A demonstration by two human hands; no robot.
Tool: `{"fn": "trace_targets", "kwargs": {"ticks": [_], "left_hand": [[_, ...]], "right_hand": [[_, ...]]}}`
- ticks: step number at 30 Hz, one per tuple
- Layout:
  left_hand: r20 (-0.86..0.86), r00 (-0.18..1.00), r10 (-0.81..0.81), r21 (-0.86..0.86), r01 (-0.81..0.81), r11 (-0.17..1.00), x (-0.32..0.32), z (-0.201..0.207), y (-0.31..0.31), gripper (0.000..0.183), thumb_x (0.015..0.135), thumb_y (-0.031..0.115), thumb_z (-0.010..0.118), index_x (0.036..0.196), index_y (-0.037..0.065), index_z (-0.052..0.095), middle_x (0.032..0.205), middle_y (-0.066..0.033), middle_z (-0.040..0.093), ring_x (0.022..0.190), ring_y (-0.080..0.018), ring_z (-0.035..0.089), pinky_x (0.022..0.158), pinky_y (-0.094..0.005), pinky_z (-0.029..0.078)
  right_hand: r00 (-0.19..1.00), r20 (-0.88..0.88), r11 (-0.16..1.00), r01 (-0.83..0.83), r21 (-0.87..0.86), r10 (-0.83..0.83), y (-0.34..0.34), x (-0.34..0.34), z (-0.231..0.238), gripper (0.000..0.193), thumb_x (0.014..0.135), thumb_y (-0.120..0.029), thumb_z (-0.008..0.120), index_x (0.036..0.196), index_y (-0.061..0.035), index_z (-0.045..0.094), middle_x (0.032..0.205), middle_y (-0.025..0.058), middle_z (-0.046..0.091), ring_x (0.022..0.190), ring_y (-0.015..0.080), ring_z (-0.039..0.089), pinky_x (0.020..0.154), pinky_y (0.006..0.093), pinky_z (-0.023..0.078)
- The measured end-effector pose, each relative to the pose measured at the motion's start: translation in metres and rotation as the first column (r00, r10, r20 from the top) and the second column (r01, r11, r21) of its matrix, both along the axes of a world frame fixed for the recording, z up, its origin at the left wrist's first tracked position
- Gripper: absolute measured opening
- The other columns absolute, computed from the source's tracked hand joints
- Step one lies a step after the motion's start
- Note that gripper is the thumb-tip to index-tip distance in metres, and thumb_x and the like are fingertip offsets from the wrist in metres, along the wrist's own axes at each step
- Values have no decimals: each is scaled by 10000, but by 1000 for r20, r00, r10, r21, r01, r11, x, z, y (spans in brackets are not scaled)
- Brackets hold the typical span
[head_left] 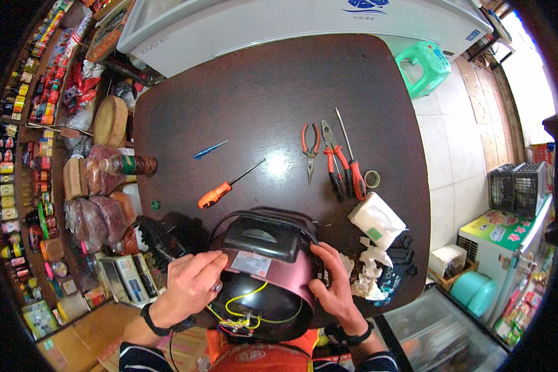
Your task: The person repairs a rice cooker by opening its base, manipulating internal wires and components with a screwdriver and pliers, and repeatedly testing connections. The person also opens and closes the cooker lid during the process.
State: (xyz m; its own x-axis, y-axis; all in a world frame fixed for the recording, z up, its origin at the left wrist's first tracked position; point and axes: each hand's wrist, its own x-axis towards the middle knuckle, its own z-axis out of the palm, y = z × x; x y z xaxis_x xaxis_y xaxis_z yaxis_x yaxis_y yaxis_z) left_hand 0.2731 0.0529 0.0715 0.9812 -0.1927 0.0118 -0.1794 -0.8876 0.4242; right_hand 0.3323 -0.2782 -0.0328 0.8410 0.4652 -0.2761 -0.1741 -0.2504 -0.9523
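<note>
Housing (291,273) of a pink, black-fitted appliance is lying by the near edge of the worktop (248,93), its open, wired side facing you. Your left hand (195,276) is resting bunched at the rim, its hold impossible to tell; your right hand (338,288) is bracing the opposite side, grip wide. You are probably steadying the shell; the next move is likely calling for keeping the yellow wires (248,294) unpinched.

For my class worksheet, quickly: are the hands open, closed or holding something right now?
Left hand: fingers bent at the pink appliance; whether they grip it cannot be told.
Right hand: open, fingers spread at the appliance's right side.
</note>
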Motion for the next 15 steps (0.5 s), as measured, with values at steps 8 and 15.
{"fn": "trace_targets", "kwargs": {"ticks": [8,15], "left_hand": [[74,991,-115,31,113,993,-16,23,-4,499,707,95,767,1179,-65,790,1145,-204,790,785,-245,758,604,-352,546],[140,977,-159,22,157,987,-18,20,-10,433,775,98,751,1181,-45,798,1175,-189,784,651,-187,677,574,-325,502]], "right_hand": [[947,-237,939,270,215,-218,5,-3,-9,783,942,-164,799,1642,-38,471,1463,130,628,1349,263,596,1190,423,448],[801,-511,846,10,533,312,12,69,-34,937,1009,-427,824,1722,-28,366,1607,212,603,1476,274,577,1264,409,407]]}}
